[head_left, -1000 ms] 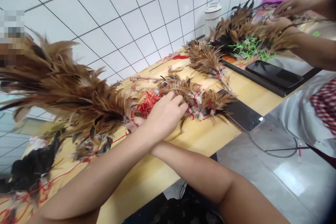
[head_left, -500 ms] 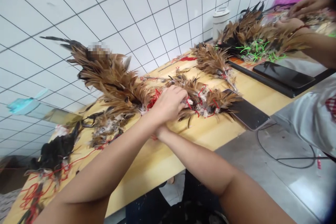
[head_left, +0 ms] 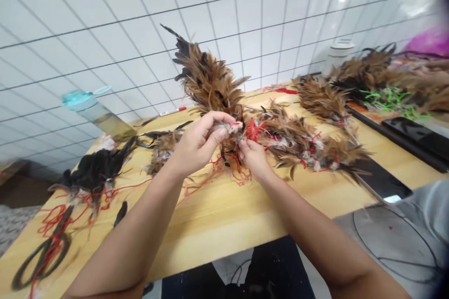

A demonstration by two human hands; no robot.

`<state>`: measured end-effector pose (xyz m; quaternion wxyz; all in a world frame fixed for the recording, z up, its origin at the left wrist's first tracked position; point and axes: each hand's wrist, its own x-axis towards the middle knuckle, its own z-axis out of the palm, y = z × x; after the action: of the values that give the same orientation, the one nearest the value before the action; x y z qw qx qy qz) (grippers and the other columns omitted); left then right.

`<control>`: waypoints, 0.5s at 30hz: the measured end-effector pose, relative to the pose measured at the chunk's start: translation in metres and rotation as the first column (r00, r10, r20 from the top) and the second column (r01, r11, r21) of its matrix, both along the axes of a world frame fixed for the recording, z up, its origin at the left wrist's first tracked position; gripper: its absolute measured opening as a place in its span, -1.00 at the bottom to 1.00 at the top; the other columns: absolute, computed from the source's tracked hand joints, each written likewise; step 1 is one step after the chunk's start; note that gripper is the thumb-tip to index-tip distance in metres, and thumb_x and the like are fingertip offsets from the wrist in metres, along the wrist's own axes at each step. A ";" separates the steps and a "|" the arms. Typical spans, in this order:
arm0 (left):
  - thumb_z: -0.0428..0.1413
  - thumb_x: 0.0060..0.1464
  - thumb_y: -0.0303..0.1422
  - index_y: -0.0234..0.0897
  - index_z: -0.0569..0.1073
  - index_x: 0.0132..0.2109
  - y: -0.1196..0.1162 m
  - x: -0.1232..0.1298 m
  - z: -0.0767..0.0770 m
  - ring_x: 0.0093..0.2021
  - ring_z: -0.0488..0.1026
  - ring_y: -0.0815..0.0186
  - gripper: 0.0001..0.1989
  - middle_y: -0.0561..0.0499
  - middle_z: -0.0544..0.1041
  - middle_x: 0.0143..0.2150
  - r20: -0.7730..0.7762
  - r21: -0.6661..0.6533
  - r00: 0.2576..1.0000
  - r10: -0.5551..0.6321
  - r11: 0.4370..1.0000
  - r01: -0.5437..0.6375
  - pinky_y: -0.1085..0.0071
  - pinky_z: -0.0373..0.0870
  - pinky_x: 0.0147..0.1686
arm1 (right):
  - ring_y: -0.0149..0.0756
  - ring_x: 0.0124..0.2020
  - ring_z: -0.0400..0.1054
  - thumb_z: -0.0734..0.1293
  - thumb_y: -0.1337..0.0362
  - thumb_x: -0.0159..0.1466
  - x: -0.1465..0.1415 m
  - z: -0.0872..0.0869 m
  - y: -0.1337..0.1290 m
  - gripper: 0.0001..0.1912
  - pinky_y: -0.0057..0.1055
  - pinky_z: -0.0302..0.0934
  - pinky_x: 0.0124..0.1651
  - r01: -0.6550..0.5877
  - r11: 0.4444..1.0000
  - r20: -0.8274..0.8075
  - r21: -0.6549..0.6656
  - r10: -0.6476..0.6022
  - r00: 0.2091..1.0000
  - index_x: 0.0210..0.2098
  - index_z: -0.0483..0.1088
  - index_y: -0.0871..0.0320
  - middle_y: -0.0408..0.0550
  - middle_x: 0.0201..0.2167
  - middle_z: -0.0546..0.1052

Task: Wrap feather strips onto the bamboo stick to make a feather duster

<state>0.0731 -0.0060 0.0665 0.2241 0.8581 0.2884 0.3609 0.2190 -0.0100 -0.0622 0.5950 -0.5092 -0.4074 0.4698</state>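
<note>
My left hand (head_left: 201, 145) pinches a small feather tuft (head_left: 234, 127) with a pale fluffy end and a bit of red on it. Just right of it, my right hand (head_left: 255, 158) has its fingers closed at the base of a large brown feather bundle (head_left: 213, 79), whose dark tip leans up toward the wall. What exactly lies between those fingers is partly hidden. Red thread (head_left: 254, 130) is bunched beside that base, and loose strands hang below my hands. Several small brown feather bunches (head_left: 294, 135), tied with red, lie to the right.
Scissors (head_left: 44, 259) and black feathers (head_left: 100, 168) lie at left, near a tilted water bottle (head_left: 101, 114). A marker (head_left: 173, 111) rests by the wall. A phone (head_left: 384, 180) sits at the table's right edge. Green-tied feathers (head_left: 389, 103) and a thermos (head_left: 340, 53) stand farther right.
My crossed hands have come apart and now work side by side. The left one has turned and shows the pale-ended tuft. The view has swung left, bringing in the scissors.
</note>
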 end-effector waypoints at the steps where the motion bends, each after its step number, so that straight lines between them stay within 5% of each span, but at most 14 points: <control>1: 0.01 0.23 -0.30 -0.28 0.39 0.00 0.002 -0.011 -0.005 -0.30 0.42 0.38 -0.75 -0.03 0.52 -0.18 -0.022 -0.041 1.000 0.012 0.999 -0.012 0.46 0.34 -0.29 | -0.49 -0.68 -0.04 0.26 -0.14 0.14 0.000 0.001 0.000 -0.54 -0.47 -0.17 -0.59 -0.007 1.000 0.012 -0.007 0.007 1.000 -0.58 0.18 0.11 -0.27 -0.73 0.18; 9: 0.05 0.17 -0.43 -0.26 0.48 -0.20 0.018 -0.033 -0.044 -0.25 0.45 0.38 -0.88 0.02 0.55 -0.26 -0.240 -0.062 0.953 -0.183 0.983 0.173 0.45 0.31 -0.18 | -0.55 -0.71 -0.11 0.41 -0.11 0.01 0.004 0.012 -0.005 -0.52 -0.48 -0.26 -0.63 -0.175 0.982 -0.166 -0.076 0.161 0.973 -0.60 0.21 0.13 -0.26 -0.73 0.18; 15: 0.06 0.15 -0.46 -0.27 0.48 -0.21 0.032 -0.027 -0.066 -0.20 0.47 0.35 -0.89 0.00 0.57 -0.23 -0.122 -0.059 0.986 -0.109 0.993 0.103 0.44 0.31 -0.16 | -0.61 -0.74 -0.24 0.46 -0.07 0.00 0.010 0.026 -0.009 -0.51 -0.52 -0.38 -0.66 -0.312 0.933 -0.265 -0.177 0.260 0.928 -0.56 0.15 0.12 -0.33 -0.75 0.12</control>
<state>0.0463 0.0262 0.0003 0.2467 0.8871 0.2652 0.2862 0.2292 -0.0185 -0.0367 0.5051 -0.4457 -0.3502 0.6508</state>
